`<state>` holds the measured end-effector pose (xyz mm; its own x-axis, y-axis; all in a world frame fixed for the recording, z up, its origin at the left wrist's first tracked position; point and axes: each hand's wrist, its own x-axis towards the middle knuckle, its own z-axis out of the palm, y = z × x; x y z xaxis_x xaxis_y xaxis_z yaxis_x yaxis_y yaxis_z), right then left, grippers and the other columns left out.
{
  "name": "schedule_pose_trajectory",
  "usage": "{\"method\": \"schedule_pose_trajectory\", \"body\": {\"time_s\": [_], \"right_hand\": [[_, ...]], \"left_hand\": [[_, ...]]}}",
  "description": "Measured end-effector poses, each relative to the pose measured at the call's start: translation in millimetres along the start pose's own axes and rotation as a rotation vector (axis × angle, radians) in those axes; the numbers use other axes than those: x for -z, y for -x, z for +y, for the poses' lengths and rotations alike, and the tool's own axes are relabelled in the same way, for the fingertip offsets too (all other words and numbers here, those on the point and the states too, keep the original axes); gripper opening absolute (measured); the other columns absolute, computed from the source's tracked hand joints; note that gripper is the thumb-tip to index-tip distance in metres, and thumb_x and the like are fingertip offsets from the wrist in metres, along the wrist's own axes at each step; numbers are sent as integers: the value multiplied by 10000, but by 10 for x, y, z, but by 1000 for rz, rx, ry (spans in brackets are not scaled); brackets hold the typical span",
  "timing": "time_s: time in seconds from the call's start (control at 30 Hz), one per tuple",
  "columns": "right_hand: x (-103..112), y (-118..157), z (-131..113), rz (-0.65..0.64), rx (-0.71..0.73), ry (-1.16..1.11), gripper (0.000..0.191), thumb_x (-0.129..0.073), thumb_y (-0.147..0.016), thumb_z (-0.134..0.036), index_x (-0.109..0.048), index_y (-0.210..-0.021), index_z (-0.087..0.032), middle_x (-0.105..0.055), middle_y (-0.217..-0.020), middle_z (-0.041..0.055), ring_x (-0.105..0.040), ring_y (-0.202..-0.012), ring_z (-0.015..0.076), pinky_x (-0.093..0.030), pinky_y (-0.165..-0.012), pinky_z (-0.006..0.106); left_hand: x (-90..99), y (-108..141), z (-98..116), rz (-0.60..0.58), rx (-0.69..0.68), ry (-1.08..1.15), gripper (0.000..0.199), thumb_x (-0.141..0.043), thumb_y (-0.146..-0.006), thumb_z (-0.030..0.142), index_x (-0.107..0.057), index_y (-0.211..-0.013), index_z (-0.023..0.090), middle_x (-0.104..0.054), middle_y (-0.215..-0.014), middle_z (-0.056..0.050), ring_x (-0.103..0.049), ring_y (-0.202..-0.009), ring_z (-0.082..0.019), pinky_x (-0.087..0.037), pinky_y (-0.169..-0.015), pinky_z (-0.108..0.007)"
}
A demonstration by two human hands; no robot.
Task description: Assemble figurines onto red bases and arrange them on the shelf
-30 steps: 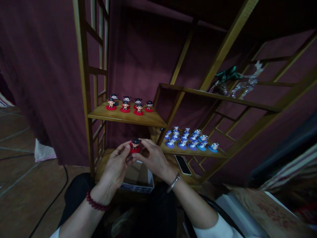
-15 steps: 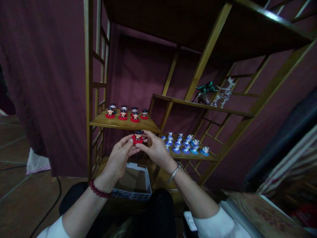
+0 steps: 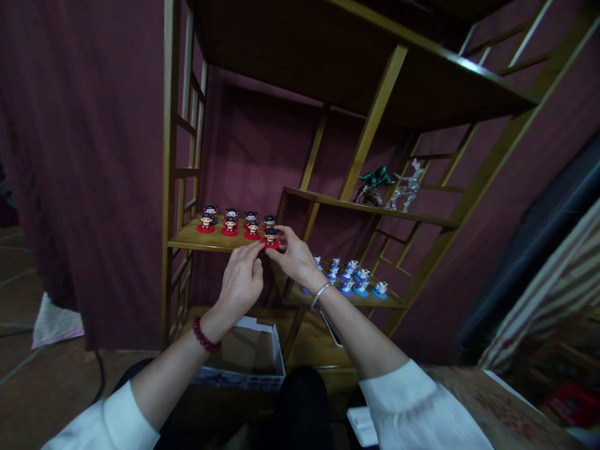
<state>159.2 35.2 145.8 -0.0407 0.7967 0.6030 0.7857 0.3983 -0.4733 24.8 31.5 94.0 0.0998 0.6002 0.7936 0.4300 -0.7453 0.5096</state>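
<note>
A small black-haired figurine (image 3: 271,235) on a red round base is at the front right corner of the left wooden shelf (image 3: 187,240). My right hand (image 3: 296,257) grips it from the right, thumb low at its base and fingers behind. From the left, my left hand (image 3: 242,278) stretches its fingers to the edge of the red base, touching it without a grip; its thumb is apart. Several similar figurines (image 3: 229,225) stand upright in two rows on that shelf, left of my hands. Whether the held base rests fully on the wood is hidden by my fingers.
Several blue and purple figurines (image 3: 360,284) stand on a lower shelf to the right. Above them are a green figure (image 3: 375,184) and a clear deer (image 3: 409,187). An open cardboard box (image 3: 276,356) lies below my hands. Wooden uprights (image 3: 375,122) divide the shelving.
The figurine, held between both hands in front of the shelf, has moved forward and right to the shelf's front corner. My left hand has loosened to a fingertip touch.
</note>
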Motion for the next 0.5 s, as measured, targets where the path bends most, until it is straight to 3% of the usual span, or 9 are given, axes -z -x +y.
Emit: {"method": "schedule_pose_trajectory", "body": {"time_s": [0.17, 0.5], "right_hand": [[13, -127, -3, -24, -78, 106, 527, -607, -755, -193, -398, -1239, -200, -650, -1032, 66, -618, -932, 172, -470, -844, 316], [15, -252, -89, -123, -204, 310, 626, -518, -809, -164, -232, -1363, -105, -614, -1134, 153, -585, -1039, 232, -427, -887, 312]], "left_hand": [[3, -72, 13, -99, -131, -313, 407, -391, -814, 96, -536, -1194, 103, -561, -1250, -102, -401, -1223, -258, -362, -975, -435], [-1, -210, 27, -276, -192, -450, 358, -352, -871, 165, -548, -1163, 96, -543, -1265, -137, -449, -1207, -236, -333, -943, -407]]}}
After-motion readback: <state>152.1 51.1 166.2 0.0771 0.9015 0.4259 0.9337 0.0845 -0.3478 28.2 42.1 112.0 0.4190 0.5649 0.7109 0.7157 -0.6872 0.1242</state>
